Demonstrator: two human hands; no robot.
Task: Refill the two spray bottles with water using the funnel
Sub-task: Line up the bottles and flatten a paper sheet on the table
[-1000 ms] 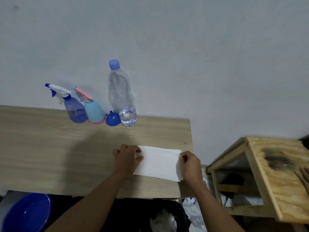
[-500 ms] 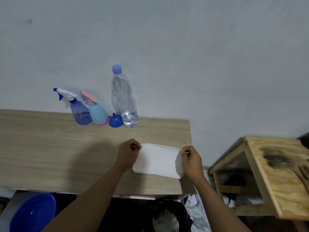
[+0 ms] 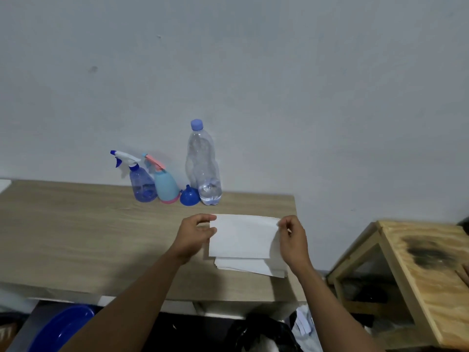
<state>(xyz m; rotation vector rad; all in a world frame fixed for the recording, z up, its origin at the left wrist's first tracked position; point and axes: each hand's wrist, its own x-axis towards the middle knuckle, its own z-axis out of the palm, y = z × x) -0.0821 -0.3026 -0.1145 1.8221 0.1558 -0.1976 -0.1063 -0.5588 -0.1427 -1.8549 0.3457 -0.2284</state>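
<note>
Against the wall stand a clear purple spray bottle (image 3: 142,185) with a white and blue trigger and a light blue spray bottle (image 3: 166,185) with a pink trigger. A blue funnel (image 3: 189,196) lies mouth down beside them. To its right stands a tall clear water bottle (image 3: 204,168) with a blue cap and a little water at the bottom. Nearer to me, my left hand (image 3: 196,233) and my right hand (image 3: 291,237) pinch the two upper corners of a white paper sheet (image 3: 241,236), held up above a small stack of white paper (image 3: 251,267).
The wooden table (image 3: 76,237) ends just right of the paper. A wooden stool (image 3: 426,275) with a dark stain stands to the right. Below the table's front edge are a blue basin (image 3: 61,329) and a dark bag (image 3: 261,334).
Both hands have lifted the top sheet off the stack and raised it upright. The camera has tilted, so the bottles sit lower in view.
</note>
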